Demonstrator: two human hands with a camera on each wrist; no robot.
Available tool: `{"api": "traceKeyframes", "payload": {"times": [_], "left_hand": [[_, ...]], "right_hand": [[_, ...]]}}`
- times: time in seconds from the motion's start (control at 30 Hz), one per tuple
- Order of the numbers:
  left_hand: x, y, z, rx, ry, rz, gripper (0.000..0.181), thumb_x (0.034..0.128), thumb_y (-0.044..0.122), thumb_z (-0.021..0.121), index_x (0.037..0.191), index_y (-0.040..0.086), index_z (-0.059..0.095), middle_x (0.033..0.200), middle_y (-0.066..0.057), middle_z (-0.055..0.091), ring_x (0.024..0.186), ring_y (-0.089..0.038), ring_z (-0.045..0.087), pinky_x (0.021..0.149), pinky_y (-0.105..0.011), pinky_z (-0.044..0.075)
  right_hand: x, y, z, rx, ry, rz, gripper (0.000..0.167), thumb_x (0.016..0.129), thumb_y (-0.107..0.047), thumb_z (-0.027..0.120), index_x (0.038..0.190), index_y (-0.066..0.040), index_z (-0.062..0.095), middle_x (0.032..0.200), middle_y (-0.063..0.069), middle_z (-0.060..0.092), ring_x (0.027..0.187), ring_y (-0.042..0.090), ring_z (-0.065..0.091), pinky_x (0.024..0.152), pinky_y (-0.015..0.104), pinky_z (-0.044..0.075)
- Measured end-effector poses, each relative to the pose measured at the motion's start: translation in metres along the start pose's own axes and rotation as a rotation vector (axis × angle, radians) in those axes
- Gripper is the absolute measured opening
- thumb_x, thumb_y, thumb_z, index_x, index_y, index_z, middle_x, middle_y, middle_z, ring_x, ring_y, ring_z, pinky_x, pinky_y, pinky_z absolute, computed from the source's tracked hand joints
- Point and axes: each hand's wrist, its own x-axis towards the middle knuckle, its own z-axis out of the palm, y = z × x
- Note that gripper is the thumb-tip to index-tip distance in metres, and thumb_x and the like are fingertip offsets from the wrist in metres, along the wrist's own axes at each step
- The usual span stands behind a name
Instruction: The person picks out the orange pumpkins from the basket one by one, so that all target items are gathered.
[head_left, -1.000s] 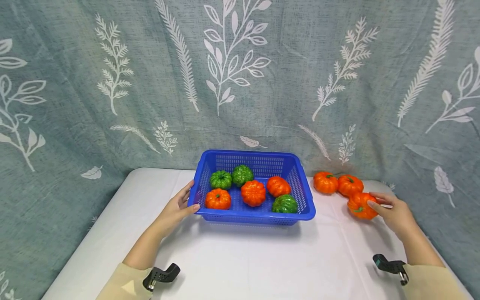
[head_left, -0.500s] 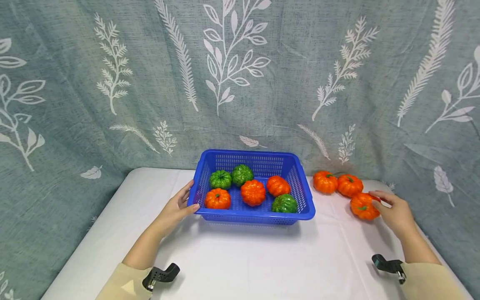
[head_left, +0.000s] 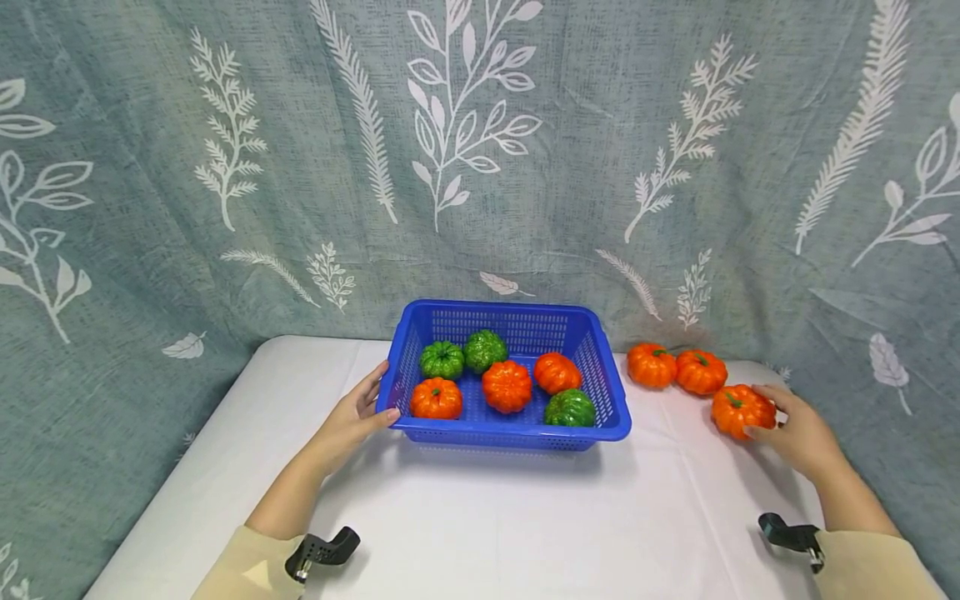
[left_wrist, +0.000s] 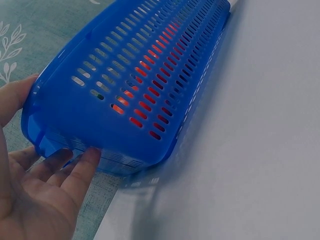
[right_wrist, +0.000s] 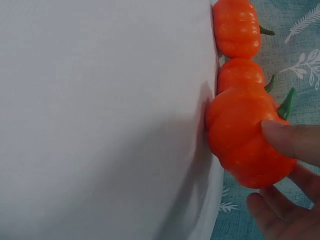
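Note:
A blue plastic basket [head_left: 510,432] with slotted walls stands mid-table. Inside lie orange pumpkins [head_left: 506,386] and green pumpkins [head_left: 570,407]. My left hand [head_left: 352,422] grips the basket's left end, thumb at the rim and fingers against the end wall [left_wrist: 115,162]. At the far right, my right hand [head_left: 801,432] holds an orange pumpkin [head_left: 741,411] with a green stem. Its thumb [right_wrist: 287,137] presses the pumpkin's side in the right wrist view; the other fingers are at its far side, partly hidden.
Two more orange pumpkins, one [head_left: 651,365] beside another [head_left: 701,372], lie at the back right, just behind the held one. White cloth covers the table [head_left: 487,517]. A patterned grey-green curtain [head_left: 300,167] hangs behind and at both sides.
My right hand and the orange pumpkin have shifted slightly right, and the pumpkin has turned so its stem points further back. The left hand and basket have stayed put.

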Motion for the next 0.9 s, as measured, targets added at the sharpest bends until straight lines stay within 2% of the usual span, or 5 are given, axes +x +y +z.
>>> {"api": "traceKeyframes", "payload": {"times": [0.1, 0.2, 0.4, 0.67, 0.9], "left_hand": [[0.000, 0.001, 0.001, 0.005, 0.001, -0.001, 0.084, 0.0958, 0.004, 0.063, 0.162, 0.010, 0.012, 0.163, -0.021, 0.020, 0.144, -0.042, 0.032, 0.109, -0.037, 0.041], [0.000, 0.001, 0.001, 0.006, -0.001, 0.002, 0.084, 0.0960, 0.005, 0.063, 0.162, 0.011, 0.012, 0.163, -0.021, 0.020, 0.145, -0.042, 0.031, 0.109, -0.038, 0.040], [0.000, 0.000, 0.000, 0.018, 0.005, -0.004, 0.087, 0.0952, 0.012, 0.068, 0.162, 0.012, 0.012, 0.164, -0.020, 0.020, 0.145, -0.042, 0.031, 0.110, -0.042, 0.038], [0.001, -0.001, 0.000, 0.010, -0.002, -0.018, 0.085, 0.0959, 0.009, 0.066, 0.162, 0.013, 0.013, 0.163, -0.021, 0.021, 0.144, -0.042, 0.032, 0.111, -0.045, 0.038], [0.001, 0.000, -0.001, 0.011, 0.003, -0.018, 0.084, 0.0960, 0.007, 0.064, 0.162, 0.014, 0.013, 0.163, -0.020, 0.021, 0.144, -0.042, 0.033, 0.110, -0.044, 0.038]], "right_hand": [[-0.001, 0.003, -0.001, -0.003, -0.001, 0.040, 0.070, 0.085, -0.009, 0.074, 0.141, 0.015, 0.040, 0.135, 0.046, 0.039, 0.112, 0.063, 0.045, 0.086, 0.071, 0.044], [-0.001, 0.006, -0.002, -0.006, 0.018, 0.127, 0.072, 0.089, -0.017, 0.073, 0.144, 0.014, 0.037, 0.132, 0.046, 0.040, 0.109, 0.060, 0.047, 0.085, 0.068, 0.045], [0.004, 0.010, -0.003, 0.031, 0.033, 0.297, 0.079, 0.097, -0.035, 0.064, 0.149, 0.012, 0.028, 0.141, 0.046, 0.032, 0.120, 0.061, 0.038, 0.096, 0.071, 0.036], [0.015, 0.015, 0.000, 0.041, 0.032, 0.392, 0.077, 0.099, -0.039, 0.058, 0.148, 0.014, 0.028, 0.144, 0.045, 0.029, 0.127, 0.062, 0.031, 0.104, 0.071, 0.030], [0.024, 0.013, 0.005, 0.102, 0.114, 0.480, 0.074, 0.099, -0.036, 0.058, 0.148, 0.014, 0.031, 0.147, 0.040, 0.033, 0.133, 0.057, 0.031, 0.109, 0.066, 0.028]]}}
